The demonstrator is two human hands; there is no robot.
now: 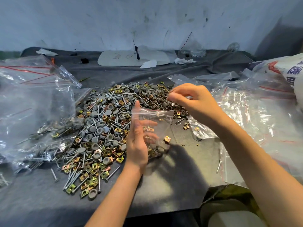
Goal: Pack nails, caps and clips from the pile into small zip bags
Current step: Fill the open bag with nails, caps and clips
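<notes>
In the head view, your left hand (137, 141) held the small zip bag (157, 122) upright at the pile's (105, 125) 3 o'clock side on the desk (180, 174). Your thumb ran up its left edge and your fingers showed through the plastic. Some clips and caps lay in its bottom. Its long axis ran 12 to 6, zip mouth at 12. Your right hand (191, 99), at the pile's far edge, was bunched in a narrow pinch; I cannot tell what it held. The mouth lay near, at about 8 o'clock from that hand. The sack (293, 69) at 3 o'clock carried blue print, cut off and unreadable. The white board (124, 59) at 12 bore faint handwriting, only an "O" legible.
</notes>
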